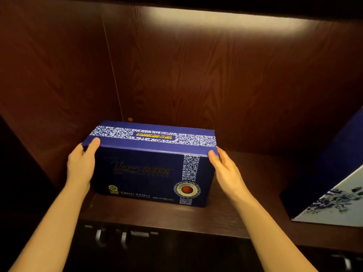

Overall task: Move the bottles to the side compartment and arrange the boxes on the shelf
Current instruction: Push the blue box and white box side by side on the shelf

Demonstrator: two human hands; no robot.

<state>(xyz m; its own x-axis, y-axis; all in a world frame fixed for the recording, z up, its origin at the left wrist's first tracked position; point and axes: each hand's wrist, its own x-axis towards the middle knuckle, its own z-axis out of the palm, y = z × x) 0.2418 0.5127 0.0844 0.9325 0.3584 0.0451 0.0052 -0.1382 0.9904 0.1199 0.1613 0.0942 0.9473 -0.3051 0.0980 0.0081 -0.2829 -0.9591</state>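
Dark reddish wood panelling forms the back and left wall of a lit cabinet shelf (235, 218), seen from above by a person reaching in with both bare arms. On the shelf, left of centre, lies a dark blue box (153, 165) with white floral bands, gold lettering and a round red seal on its near face. The left hand (80, 165) presses flat against the box's left end, thumb hooked over the top edge, fingers held together. The right hand (225, 171) does the same at the right end, thumb tip on the top corner, fingers together along the side. At the far right edge, a second box (334, 197), blue and white, sits partly out of frame. No bottles are visible, so that part cannot be judged. The box-arranging step appears underway, with this box seemingly being positioned.
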